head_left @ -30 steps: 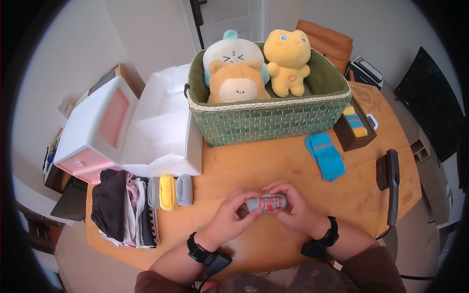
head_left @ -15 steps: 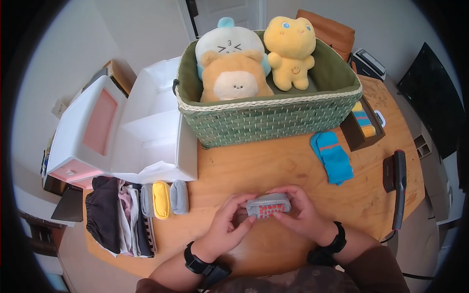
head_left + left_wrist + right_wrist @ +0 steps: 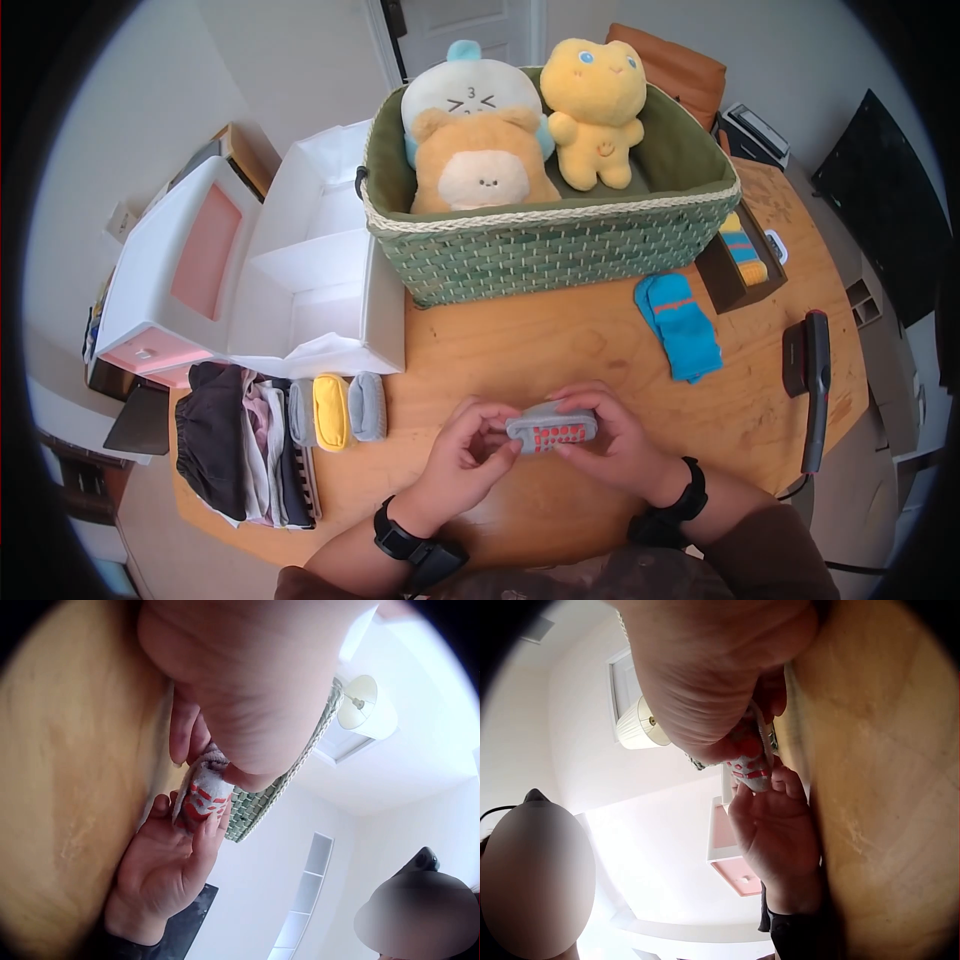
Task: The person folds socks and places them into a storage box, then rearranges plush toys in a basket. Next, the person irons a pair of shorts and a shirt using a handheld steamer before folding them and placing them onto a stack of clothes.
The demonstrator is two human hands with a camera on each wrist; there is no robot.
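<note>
Both hands hold a rolled grey sock (image 3: 552, 432) with red printed marks, low over the near part of the table. At its left end my left hand (image 3: 470, 452) pinches it between thumb and fingers. My right hand (image 3: 618, 442) grips the right end, thumb on the near side and fingers over the top. In the left wrist view the printed face of the sock (image 3: 208, 796) shows between the hands. The right wrist view has the sock (image 3: 753, 771) partly covered by the fingers. Two rolled grey socks (image 3: 368, 406) and a rolled yellow sock (image 3: 330, 412) stand in a row to the left.
A green woven basket (image 3: 560, 262) with plush toys stands at the back. Left are a white divided box (image 3: 384, 335), a pink-and-white drawer unit (image 3: 165, 285) and folded clothes (image 3: 215, 440). Right are blue socks (image 3: 682, 330), a brown sock box (image 3: 735, 285) and a corded black styling tool (image 3: 817, 390).
The grey sock has turned in my fingers, so its top fold shows above the red print. Both hands keep hold of it. The head view has shifted slightly.
</note>
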